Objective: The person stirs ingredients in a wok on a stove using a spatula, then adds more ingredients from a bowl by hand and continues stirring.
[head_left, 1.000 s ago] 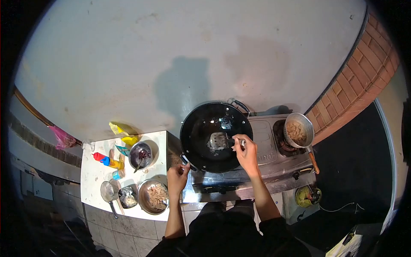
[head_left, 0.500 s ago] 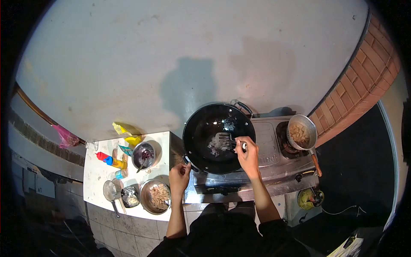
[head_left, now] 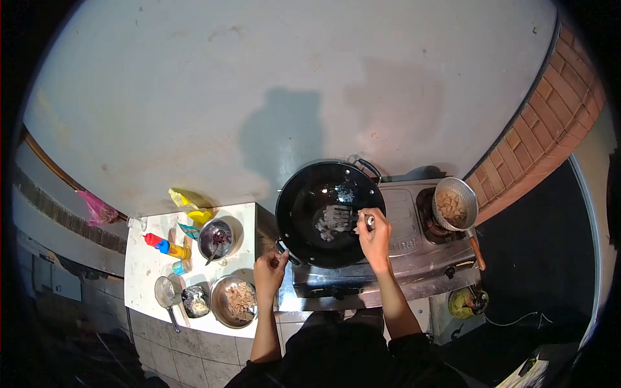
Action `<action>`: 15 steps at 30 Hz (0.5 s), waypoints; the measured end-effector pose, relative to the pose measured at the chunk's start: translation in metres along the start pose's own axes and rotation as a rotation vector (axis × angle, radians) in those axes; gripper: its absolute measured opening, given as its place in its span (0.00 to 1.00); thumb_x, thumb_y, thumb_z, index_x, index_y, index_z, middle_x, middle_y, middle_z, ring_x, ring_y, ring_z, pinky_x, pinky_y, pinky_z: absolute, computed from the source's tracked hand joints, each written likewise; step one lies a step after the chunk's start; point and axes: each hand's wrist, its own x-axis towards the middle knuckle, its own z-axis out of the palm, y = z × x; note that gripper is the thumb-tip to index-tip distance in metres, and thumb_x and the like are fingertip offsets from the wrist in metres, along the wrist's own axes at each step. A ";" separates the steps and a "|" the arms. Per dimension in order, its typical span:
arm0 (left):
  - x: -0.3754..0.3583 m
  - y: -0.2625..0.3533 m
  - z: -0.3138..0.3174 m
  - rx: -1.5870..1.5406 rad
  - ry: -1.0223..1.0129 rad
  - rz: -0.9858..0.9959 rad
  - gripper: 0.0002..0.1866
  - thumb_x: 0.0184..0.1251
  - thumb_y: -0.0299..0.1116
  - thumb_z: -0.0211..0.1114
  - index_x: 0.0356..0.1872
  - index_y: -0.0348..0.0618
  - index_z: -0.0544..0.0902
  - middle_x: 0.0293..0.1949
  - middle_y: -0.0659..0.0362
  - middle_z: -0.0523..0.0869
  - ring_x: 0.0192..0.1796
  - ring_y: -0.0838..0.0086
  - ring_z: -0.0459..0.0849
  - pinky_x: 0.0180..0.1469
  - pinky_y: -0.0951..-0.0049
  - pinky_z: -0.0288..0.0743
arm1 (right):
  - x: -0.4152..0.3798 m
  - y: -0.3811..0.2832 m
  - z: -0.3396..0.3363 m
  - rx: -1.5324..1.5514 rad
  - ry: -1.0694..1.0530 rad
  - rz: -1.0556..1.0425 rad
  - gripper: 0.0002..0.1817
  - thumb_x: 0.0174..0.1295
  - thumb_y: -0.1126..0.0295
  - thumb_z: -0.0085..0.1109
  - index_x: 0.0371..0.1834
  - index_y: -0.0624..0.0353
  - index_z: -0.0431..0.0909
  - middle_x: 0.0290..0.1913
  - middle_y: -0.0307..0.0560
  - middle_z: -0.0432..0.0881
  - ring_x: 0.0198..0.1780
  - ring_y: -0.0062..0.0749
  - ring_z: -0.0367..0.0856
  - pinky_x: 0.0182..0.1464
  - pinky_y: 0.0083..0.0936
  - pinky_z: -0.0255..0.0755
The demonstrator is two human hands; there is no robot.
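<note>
A large black wok [head_left: 294,210] sits on the left side of the stove. My right hand [head_left: 374,238] is closed round the handle of a slotted spatula [head_left: 338,217], whose head lies inside the wok. Small pale, translucent chopped pieces [head_left: 325,230] are gathered under and beside the spatula head. Some oil glistens on the wok's far side. My left hand [head_left: 270,270] is closed at the wok's near-left handle [head_left: 283,247], fingers pinched against it.
Right of the wok, a saucepan [head_left: 473,212] with brown pieces stands on the other burner of the stove [head_left: 401,207]. On the white table [head_left: 152,271] at left are a bowl of meat-like strips [head_left: 220,304], a bowl with a spoon [head_left: 206,236], sauce bottles [head_left: 169,247] and a strainer [head_left: 164,292].
The spatula head and the chopped pieces have shifted slightly within the wok. My left hand stays at the wok handle. The whole view has moved a little.
</note>
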 end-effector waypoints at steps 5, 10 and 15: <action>0.000 -0.004 0.001 -0.031 0.027 0.035 0.21 0.63 0.42 0.73 0.22 0.32 0.82 0.14 0.56 0.77 0.17 0.76 0.72 0.24 0.71 0.67 | 0.004 -0.009 -0.026 -0.024 0.119 0.001 0.02 0.63 0.78 0.58 0.36 0.67 0.78 0.30 0.52 0.77 0.26 0.39 0.77 0.29 0.32 0.67; -0.002 0.001 -0.004 -0.020 0.013 -0.009 0.21 0.62 0.42 0.73 0.22 0.32 0.82 0.14 0.56 0.77 0.17 0.77 0.72 0.24 0.72 0.67 | 0.024 -0.031 -0.042 -0.251 0.115 -0.106 0.03 0.63 0.77 0.59 0.35 0.67 0.77 0.29 0.53 0.76 0.25 0.43 0.76 0.29 0.33 0.68; -0.001 -0.001 -0.001 -0.004 0.039 0.008 0.20 0.62 0.41 0.74 0.22 0.33 0.83 0.14 0.56 0.78 0.17 0.76 0.74 0.24 0.72 0.68 | 0.026 -0.023 -0.021 -0.255 -0.016 -0.100 0.03 0.60 0.79 0.59 0.35 0.67 0.76 0.32 0.56 0.75 0.32 0.53 0.76 0.34 0.37 0.70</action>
